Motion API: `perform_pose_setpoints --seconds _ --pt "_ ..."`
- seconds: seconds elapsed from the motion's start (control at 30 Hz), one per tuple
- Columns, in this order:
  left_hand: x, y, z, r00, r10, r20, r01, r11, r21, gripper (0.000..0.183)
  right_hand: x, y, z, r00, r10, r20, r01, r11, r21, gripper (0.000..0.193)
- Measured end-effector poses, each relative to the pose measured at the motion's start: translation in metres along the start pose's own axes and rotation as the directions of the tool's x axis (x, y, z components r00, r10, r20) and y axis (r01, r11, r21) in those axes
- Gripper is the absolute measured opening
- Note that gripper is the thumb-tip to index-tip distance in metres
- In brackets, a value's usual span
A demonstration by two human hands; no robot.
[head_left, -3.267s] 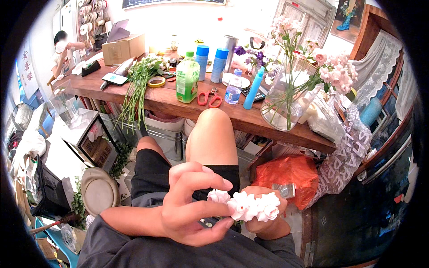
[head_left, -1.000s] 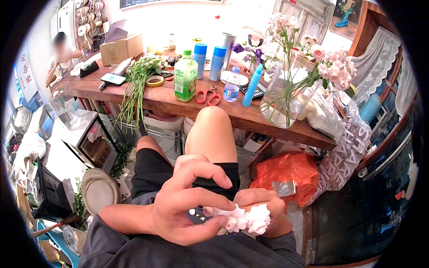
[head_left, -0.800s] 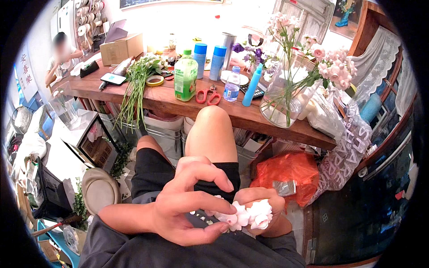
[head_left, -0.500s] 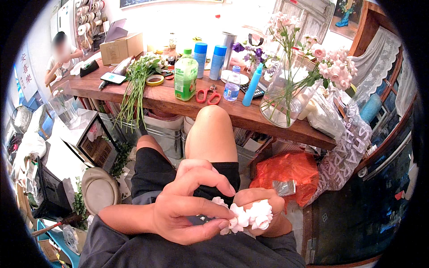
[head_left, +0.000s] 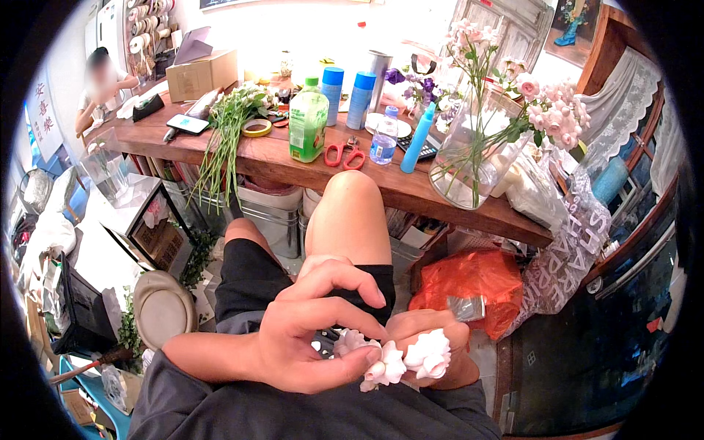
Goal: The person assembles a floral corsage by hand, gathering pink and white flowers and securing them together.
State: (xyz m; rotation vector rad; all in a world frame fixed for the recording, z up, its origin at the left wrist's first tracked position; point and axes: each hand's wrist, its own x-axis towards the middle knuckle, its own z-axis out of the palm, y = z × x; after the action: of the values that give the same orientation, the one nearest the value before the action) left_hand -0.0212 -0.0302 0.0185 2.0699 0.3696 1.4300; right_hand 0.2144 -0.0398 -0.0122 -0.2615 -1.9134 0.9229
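Small pale pink-white flowers (head_left: 385,367) sit in a row between my two hands, low in front of my lap. My left hand (head_left: 308,334) comes in from the left, with thumb and index finger pinched on one blossom and the other fingers curled above. My right hand (head_left: 429,330) is closed in a fist behind another white blossom (head_left: 427,353). What its fingers grip under the petals is hidden. A bit of whitish material shows below my left index finger, too small to name.
On the wooden table (head_left: 293,163) stand a green bottle (head_left: 308,121), red scissors (head_left: 345,155), a water bottle (head_left: 383,139), a bundle of green stems (head_left: 227,139) and a glass vase (head_left: 462,172) with pink roses. An orange-red bag (head_left: 469,286) lies beneath. Another person (head_left: 103,92) sits far left.
My left thumb and fingers have shifted slightly on the blossoms, and a pale blossom now shows more to the left, under the index finger. My right hand stays nearly where it was.
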Motion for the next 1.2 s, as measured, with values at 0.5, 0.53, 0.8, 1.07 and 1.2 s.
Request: perform_pose_setpoints --seconds 0.5,0.53,0.8,1.07,1.2 --pt "0.008 -0.005 0.008 0.96 -0.256 0.114 0.278 0.916 -0.288 0.022 -0.006 -0.009 0.003 0.929 0.371 -0.003 -0.333 0.838 0.433 0.016" --pt "0.008 -0.006 0.008 0.96 -0.256 0.114 0.279 0.916 -0.289 0.022 -0.006 -0.007 0.006 0.933 0.358 -0.021 -0.302 0.817 0.492 0.016" --pt "0.004 -0.013 0.01 0.959 -0.282 0.018 0.265 0.876 -0.403 0.02 -0.015 -0.006 0.007 0.823 0.569 -0.006 -0.409 0.598 0.69 0.011" --pt "0.005 0.005 -0.004 0.996 0.083 0.021 -0.082 0.996 -0.036 0.036 -0.007 0.001 0.01 0.907 0.375 -0.191 -0.267 0.864 0.428 0.016" --pt "0.005 0.009 0.004 0.991 0.136 -0.022 -0.131 0.979 0.154 0.035 -0.02 0.008 0.009 0.92 0.345 -0.188 -0.265 0.898 0.352 0.016"
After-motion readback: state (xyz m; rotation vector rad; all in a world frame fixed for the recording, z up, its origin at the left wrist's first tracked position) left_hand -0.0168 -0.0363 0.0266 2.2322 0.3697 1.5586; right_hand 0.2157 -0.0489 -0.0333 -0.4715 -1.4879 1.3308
